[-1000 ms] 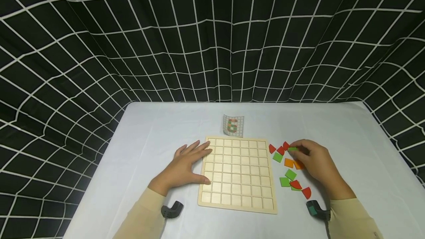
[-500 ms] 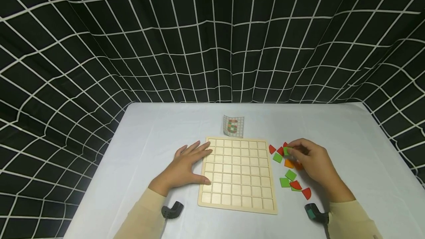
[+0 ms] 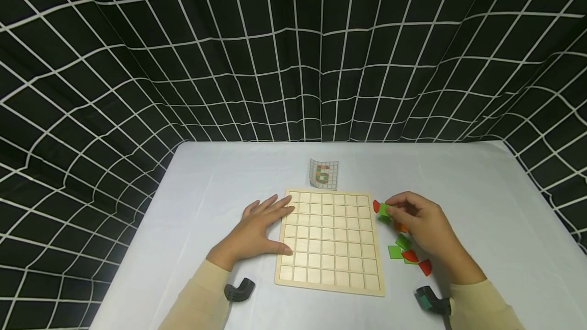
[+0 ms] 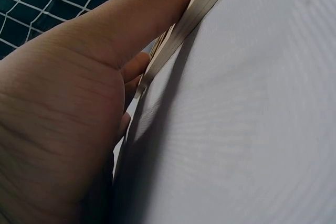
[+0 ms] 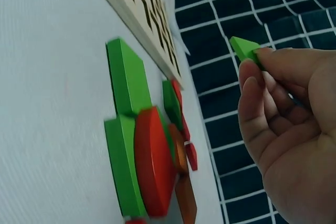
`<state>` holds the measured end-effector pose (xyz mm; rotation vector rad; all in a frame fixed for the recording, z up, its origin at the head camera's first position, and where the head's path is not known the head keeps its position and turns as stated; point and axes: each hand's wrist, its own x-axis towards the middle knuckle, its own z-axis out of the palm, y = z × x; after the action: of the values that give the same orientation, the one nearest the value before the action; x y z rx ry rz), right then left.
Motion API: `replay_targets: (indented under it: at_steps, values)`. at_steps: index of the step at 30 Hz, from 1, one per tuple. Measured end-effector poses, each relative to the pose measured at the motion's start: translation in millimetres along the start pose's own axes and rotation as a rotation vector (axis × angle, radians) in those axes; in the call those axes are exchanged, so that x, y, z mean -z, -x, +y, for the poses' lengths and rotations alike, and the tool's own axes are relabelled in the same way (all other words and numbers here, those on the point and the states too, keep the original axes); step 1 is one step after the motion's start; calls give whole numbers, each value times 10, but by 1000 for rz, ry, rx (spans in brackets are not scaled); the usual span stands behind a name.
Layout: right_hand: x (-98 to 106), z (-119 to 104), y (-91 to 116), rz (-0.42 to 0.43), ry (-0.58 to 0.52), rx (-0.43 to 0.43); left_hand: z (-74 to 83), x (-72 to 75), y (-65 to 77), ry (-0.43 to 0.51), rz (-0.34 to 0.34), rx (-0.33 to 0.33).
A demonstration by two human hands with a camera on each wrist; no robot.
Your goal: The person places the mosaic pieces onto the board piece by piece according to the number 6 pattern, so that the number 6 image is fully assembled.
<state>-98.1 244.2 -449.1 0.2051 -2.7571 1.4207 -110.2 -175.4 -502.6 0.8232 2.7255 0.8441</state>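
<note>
My right hand [image 3: 424, 223] pinches a green square tile [image 3: 384, 210] between thumb and fingertips, just off the right edge of a wooden grid board [image 3: 330, 241]. In the right wrist view that green tile [image 5: 242, 47] is raised above the other pieces. My left hand [image 3: 257, 230] lies spread at the board's left edge, its fingertips and thumb on the rim. The left wrist view shows the thumb [image 4: 136, 19] against the board's side [image 4: 178, 30]. All the board's cells that show are bare wood.
Loose pieces lie right of the board: green squares [image 3: 395, 252], red quarter-rounds [image 3: 425, 267] and orange ones [image 3: 401, 227], some overlapping or partly behind the right hand. Behind the board stands a curled card [image 3: 323, 174] with a coloured grid pattern. A black gridded curtain [image 3: 293, 65] surrounds the white table [image 3: 229, 167].
My right hand has moved left toward the board with the green tile, lifting it away from the red pieces. The left hand has stayed in place.
</note>
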Motion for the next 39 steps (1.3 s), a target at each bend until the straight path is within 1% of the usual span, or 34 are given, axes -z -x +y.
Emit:
replay_targets:
  at_steps: [7, 15, 19, 23, 27, 33, 39]
  values:
    - [-81, -70, -7, -42, -53, 1, 5, 11, 3, 1, 0, 1]
    - [-188, -153, -28, -56, -17, 43, 11, 16, -17, 8, 4, 5]
    - [-238, -200, -56, -57, -37, 61, 11, 11, -17, 14, 4, 8]
    - [-281, -252, -113, -49, -67, 91, 5, 2, -4, 10, 6, 11]
    - [-318, -312, -178, -59, -106, 112, 8, -2, 9, 11, 8, 8]
    - [-400, -397, -266, -82, -140, 108, 18, 0, 14, 20, 5, 1]
    - [-519, -419, -355, -123, -164, 97, 22, 8, 4, 14, 13, 1]
